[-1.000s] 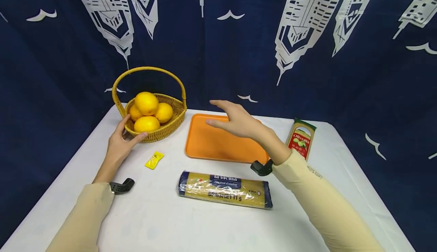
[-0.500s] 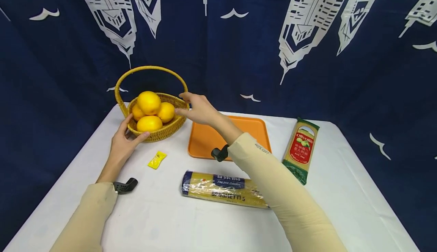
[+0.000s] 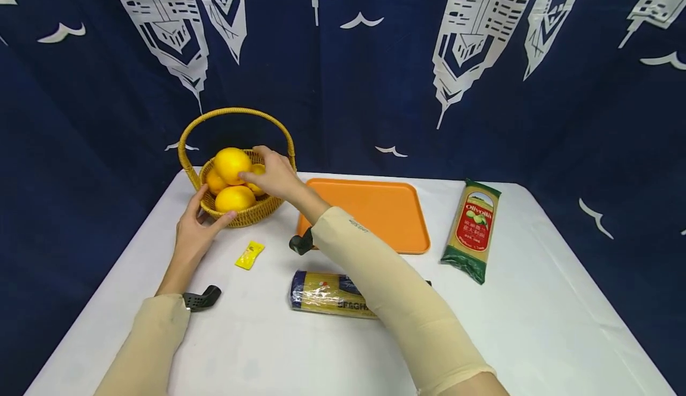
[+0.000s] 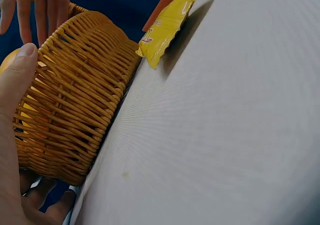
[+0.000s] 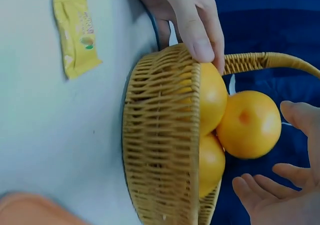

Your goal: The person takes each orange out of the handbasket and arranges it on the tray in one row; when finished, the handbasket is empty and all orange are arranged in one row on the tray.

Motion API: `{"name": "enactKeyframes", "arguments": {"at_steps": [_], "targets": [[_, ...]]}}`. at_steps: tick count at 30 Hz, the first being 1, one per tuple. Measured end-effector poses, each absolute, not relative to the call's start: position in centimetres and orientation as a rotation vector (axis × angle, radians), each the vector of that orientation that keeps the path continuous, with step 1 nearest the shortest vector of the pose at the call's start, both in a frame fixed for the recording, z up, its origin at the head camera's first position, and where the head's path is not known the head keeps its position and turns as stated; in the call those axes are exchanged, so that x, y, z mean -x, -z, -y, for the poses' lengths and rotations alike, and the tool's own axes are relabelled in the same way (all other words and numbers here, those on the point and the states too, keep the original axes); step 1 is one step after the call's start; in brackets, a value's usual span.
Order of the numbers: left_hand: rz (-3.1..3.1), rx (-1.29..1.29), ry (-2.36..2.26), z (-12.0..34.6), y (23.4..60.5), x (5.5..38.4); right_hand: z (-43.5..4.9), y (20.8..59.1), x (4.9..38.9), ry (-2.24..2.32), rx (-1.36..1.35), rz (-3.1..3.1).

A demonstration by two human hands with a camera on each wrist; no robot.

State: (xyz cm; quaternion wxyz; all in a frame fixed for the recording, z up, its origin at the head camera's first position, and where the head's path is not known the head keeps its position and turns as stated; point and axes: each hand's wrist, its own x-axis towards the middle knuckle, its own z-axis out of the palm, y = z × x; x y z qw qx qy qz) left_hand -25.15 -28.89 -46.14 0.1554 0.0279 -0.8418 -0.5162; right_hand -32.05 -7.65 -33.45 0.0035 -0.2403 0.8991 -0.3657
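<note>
On the white table (image 3: 241,342) we log the wicker basket (image 3: 256,213), gripped by the left hand (image 3: 197,224). The right hand (image 3: 275,174), spread and empty, is beside the top orange (image 3: 231,165); we judge a nudge could roll it off the other oranges (image 3: 234,198). Table's back edge runs close behind; open room directly in front, save the yellow-wrapped packet (image 3: 249,255).
</note>
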Motion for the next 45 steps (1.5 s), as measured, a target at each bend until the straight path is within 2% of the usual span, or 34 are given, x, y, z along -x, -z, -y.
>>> {"name": "enactKeyframes", "arguments": {"at_steps": [15, 20, 32, 45], "targets": [[2.372, -0.053, 1.483, 29.0, 46.5, 25.4, 13.1, 36.0, 33.4, 1.306, 0.608, -2.876], [2.384, -0.067, 1.490, 28.0, 46.6, 25.6, 12.3, 35.6, 33.6, 1.313, 0.582, -2.886], [2.393, -0.083, 1.485, 28.7, 46.5, 25.4, 8.8, 34.1, 32.1, 1.235, 0.774, -2.895], [2.398, -0.125, 1.480, 28.6, 46.3, 25.1, 2.5, 33.9, 31.6, 1.284, 0.530, -2.837]]}}
